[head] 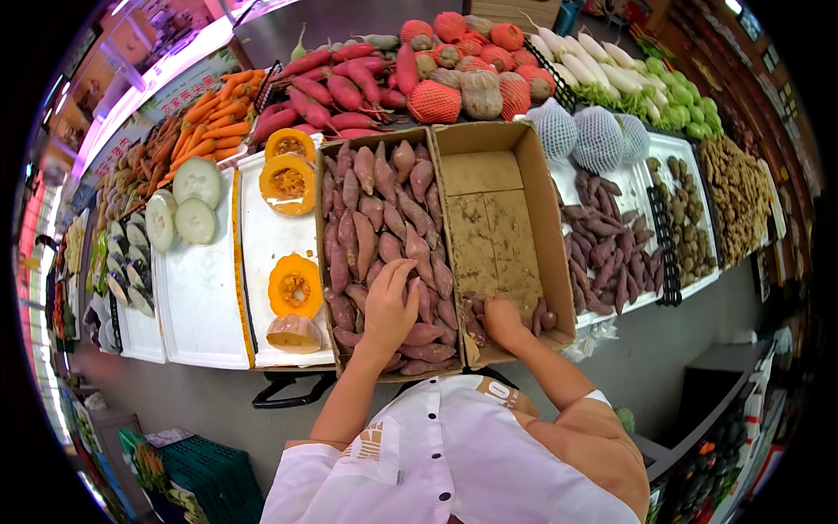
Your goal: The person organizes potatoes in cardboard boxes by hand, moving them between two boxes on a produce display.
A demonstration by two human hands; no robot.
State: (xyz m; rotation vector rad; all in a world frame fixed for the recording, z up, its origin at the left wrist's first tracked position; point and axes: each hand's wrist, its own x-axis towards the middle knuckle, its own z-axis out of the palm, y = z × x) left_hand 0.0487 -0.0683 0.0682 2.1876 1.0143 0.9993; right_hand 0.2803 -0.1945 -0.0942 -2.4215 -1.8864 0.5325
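Reddish sweet potatoes [393,216] fill the left cardboard box [432,141] before me. My left hand [391,304] is over the near half of this pile, its fingers curved down and the thumb apart from them. Nothing shows between thumb and fingers. My right hand [505,322] reaches down into the right cardboard box [543,190], among a few small sweet potatoes [474,321] at its near end. Its fingertips are hidden, so I cannot tell whether they hold one. Loose soil dots the box's brown floor.
Cut pumpkin [294,286] and winter melon slices [196,183] lie on white trays at left. Purple sweet potatoes [609,242] and net-wrapped produce [597,139] are at right. Red radishes [344,92], carrots [213,124] and netted pumpkins [481,92] line the back.
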